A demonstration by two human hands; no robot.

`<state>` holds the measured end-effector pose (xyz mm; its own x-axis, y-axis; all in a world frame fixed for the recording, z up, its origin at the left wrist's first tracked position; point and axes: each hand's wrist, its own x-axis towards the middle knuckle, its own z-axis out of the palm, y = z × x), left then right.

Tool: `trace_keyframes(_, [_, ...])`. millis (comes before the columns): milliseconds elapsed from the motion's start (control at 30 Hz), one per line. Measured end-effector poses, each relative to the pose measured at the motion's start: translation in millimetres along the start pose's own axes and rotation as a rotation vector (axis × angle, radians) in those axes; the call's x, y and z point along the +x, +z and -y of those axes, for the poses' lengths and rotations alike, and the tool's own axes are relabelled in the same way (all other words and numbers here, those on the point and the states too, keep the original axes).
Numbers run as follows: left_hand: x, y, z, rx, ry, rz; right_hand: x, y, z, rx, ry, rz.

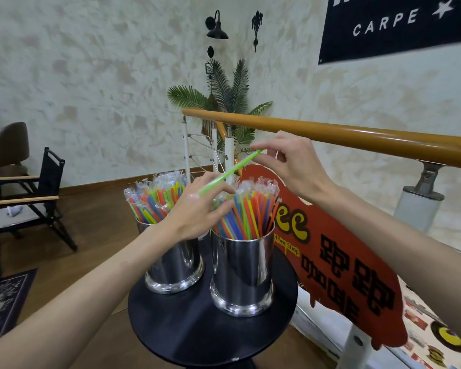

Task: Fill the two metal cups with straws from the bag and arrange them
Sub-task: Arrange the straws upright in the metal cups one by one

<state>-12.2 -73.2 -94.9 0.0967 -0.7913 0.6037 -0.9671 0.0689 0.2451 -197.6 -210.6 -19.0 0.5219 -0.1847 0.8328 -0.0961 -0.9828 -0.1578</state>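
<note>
Textured plaster wall (91,89) behind, mottled beige on white. Wood handrail (357,135), round and glossy, runs across right on white posts with metal brackets. Red drip-edged sign (343,262) hangs under it, black block characters, "offee Shop" legible, the rest blocked by the cup and straws. Dark banner (397,25) top right, cut off by the frame, reads "CARPE". Folding chair (37,193), black fabric with wood armrests, left, partly out of frame.

Round black desk (192,328), matte top, near edge cut off. Two polished metal cups on it, cylindrical with flared bases, standing side by side: left cup (175,265), right cup (242,272). Both packed with upright plastic-wrapped straws (250,211), orange, blue, green, yellow; wrapper tips crinkle above.

Left hand (197,209) over the gap between the cups, grip pinching the lower end of a green straw (229,173); it hides part of the left cup's rim. Right hand (293,166) above the right cup, grip pinching the straw's upper end with thumb and forefinger. Straw slants up to the right, above the right cup's bundle. Bag not visible.
</note>
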Motion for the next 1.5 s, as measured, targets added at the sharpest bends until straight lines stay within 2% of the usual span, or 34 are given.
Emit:
trace_keyframes(200, [2.4,-2.2,-4.4,0.037,-0.026,0.016,-18.1,12.3,11.4,0.119,0.161,0.221])
trace_keyframes(367, [7.1,-2.7,-7.0,-0.007,-0.043,-0.074,-37.5,28.6,12.9,0.142,0.226,0.367])
trace_keyframes(467, [11.9,-7.2,-12.9,-0.094,-0.067,-0.141,-42.9,34.5,13.8,0.117,0.237,0.461])
trace_keyframes(633, [24.3,-16.2,-30.3,-0.364,-0.074,-0.308,-42.4,42.5,12.3,0.080,0.215,0.595])
trace_keyframes(733, [30.3,-17.8,-34.9,-0.433,-0.092,-0.351,-40.9,43.4,11.7,0.070,0.220,0.659])
trace_keyframes(833, [30.6,-15.9,-32.5,-0.432,-0.124,-0.307,-37.7,36.6,10.7,0.087,0.250,0.605])
trace_keyframes(967, [22.8,-8.9,-25.3,-0.236,-0.183,-0.203,-29.7,21.6,6.6,0.205,0.362,0.454])
trace_keyframes(1100, [15.6,0.3,-23.3,-0.017,-0.234,-0.121,-26.2,11.4,-0.4,0.242,0.320,0.369])
trace_keyframes(1233, [10.2,8.4,-24.1,0.032,-0.251,-0.079,-28.1,0.2,-8.9,0.235,0.313,0.193])
trace_keyframes(1367, [8.2,9.0,-24.5,0.041,-0.227,-0.089,-33.1,-3.6,-17.9,0.281,0.318,0.192])
trace_keyframes(1500, [4.0,6.1,-24.5,0.063,-0.162,-0.028,-39.9,-4.1,-25.0,0.271,0.367,0.157])
